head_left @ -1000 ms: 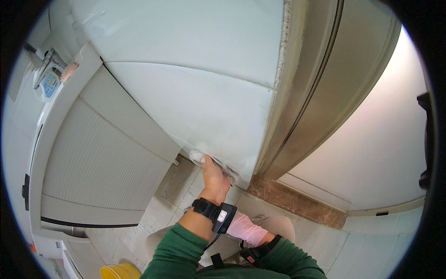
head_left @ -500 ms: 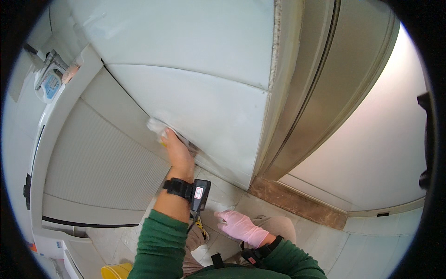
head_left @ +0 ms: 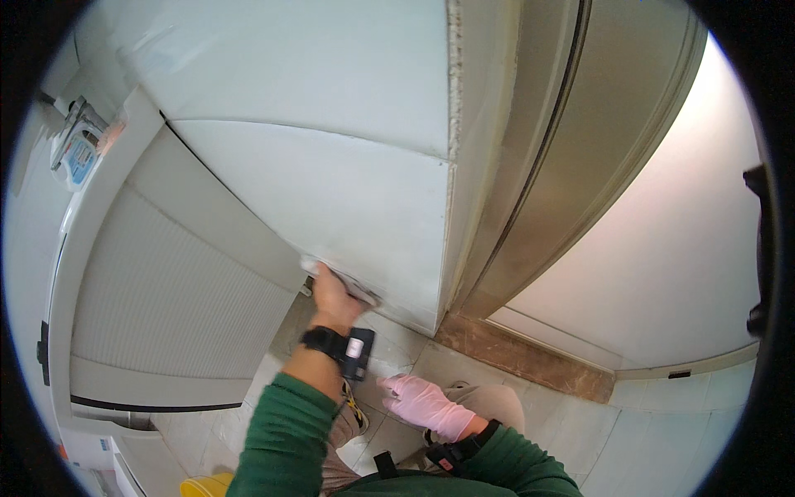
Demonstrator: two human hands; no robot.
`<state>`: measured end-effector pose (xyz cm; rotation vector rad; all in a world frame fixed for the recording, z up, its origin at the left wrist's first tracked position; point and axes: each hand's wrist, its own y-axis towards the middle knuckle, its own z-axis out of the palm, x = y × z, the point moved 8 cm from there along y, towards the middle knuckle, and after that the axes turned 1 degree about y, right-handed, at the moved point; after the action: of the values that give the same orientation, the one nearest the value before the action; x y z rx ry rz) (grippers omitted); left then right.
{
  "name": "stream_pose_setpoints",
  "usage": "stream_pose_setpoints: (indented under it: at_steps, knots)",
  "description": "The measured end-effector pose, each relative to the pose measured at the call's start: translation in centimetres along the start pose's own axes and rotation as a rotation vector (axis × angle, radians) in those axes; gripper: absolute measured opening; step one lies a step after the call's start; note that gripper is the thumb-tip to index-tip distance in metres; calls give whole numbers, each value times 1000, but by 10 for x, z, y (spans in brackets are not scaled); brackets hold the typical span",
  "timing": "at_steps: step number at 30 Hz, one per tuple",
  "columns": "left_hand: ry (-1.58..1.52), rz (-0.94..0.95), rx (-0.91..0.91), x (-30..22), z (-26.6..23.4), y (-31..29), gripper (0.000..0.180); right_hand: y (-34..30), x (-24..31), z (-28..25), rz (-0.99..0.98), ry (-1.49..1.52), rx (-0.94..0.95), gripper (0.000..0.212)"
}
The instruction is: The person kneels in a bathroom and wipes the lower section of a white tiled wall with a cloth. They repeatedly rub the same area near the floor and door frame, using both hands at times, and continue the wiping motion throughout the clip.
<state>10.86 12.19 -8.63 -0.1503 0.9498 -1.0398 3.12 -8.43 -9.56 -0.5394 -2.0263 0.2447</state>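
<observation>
My left hand (head_left: 335, 300) is bare and reaches forward to the low part of the white tiled wall (head_left: 373, 199). Its fingers are closed on a crumpled white cloth (head_left: 310, 264), pressed against the tile just beside the white cabinet's edge. Most of the cloth lies behind the fingers. In front of my body, my right hand (head_left: 426, 406) wears a pink glove. Its fingers are curled in, and whatever might be inside them is hidden. Each wrist carries a black strap with a small device.
At the left stands a white ribbed-front cabinet (head_left: 182, 282), with a blue-labelled bottle (head_left: 80, 160) by a tap on top. A brown stone threshold (head_left: 530, 356) runs below the metal door frame (head_left: 571, 157) on the right. A yellow bucket (head_left: 205, 485) sits at the lower left on grey floor tiles.
My left hand has slid the cloth down the wall and slightly right, toward the floor. My right hand stays nearly where it was. The whole view has shifted a little.
</observation>
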Motion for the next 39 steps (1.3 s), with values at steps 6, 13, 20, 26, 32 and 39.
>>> stream_pose_setpoints:
  at_steps: [6,13,20,26,32,39]
  knots:
    - [97,162,-72,-74,-3,2,63,-3,12,-7,-16,36,22,51]
    - [56,382,-7,20,5,-20,56,10,-20,32,-37,124,24,49]
    - [-93,-26,57,133,41,-90,39,61,-82,119,-260,1570,197,42]
    - [-165,-10,131,92,26,-53,36,15,-34,43,-211,180,33,48]
    - [29,309,94,-38,13,-11,38,0,9,4,18,-75,69,50]
    - [129,366,-70,13,19,-44,45,5,-11,26,93,-170,198,45]
